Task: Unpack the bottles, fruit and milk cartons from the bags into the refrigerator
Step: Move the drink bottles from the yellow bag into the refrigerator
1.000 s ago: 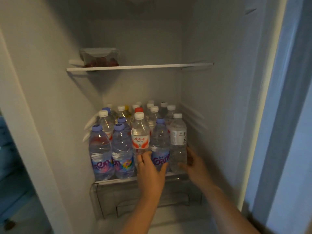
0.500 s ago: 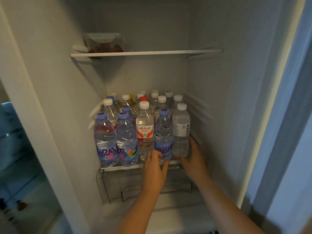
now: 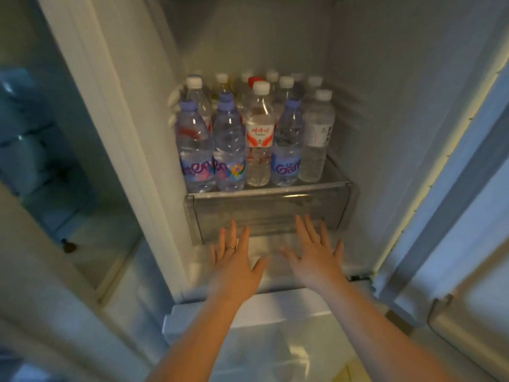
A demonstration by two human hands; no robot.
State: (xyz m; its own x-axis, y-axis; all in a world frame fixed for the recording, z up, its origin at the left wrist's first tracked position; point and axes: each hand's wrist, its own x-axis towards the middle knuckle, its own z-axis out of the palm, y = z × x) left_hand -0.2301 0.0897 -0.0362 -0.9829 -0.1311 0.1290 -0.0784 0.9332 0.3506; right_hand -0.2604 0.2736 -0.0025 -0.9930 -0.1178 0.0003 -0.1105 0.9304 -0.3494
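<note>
Several water bottles stand upright in rows on the refrigerator's glass shelf (image 3: pixel 334 176). The front row holds two purple-capped bottles (image 3: pixel 196 150), a red-labelled white-capped bottle (image 3: pixel 259 139), another purple-capped bottle (image 3: pixel 286 150) and a plain white-capped bottle (image 3: pixel 316 139). Below the shelf sits a clear drawer (image 3: pixel 336 205). My left hand (image 3: pixel 234 263) and my right hand (image 3: pixel 314 252) are spread flat with straight fingers in front of the drawer's lower edge, holding nothing. No bags, fruit or milk cartons are in view.
The refrigerator's inner walls (image 3: pixel 385 106) close in both sides of the shelf. A second compartment (image 3: pixel 41 147) lies open at the left, dim and bluish. The open door's edge (image 3: pixel 468 188) stands at the right. A white ledge (image 3: pixel 248 312) runs under my forearms.
Both hands have let go of the front-row bottles and dropped down in front of the drawer, fingers now spread. The view has tilted down, so the upper shelf with its container is out of sight.
</note>
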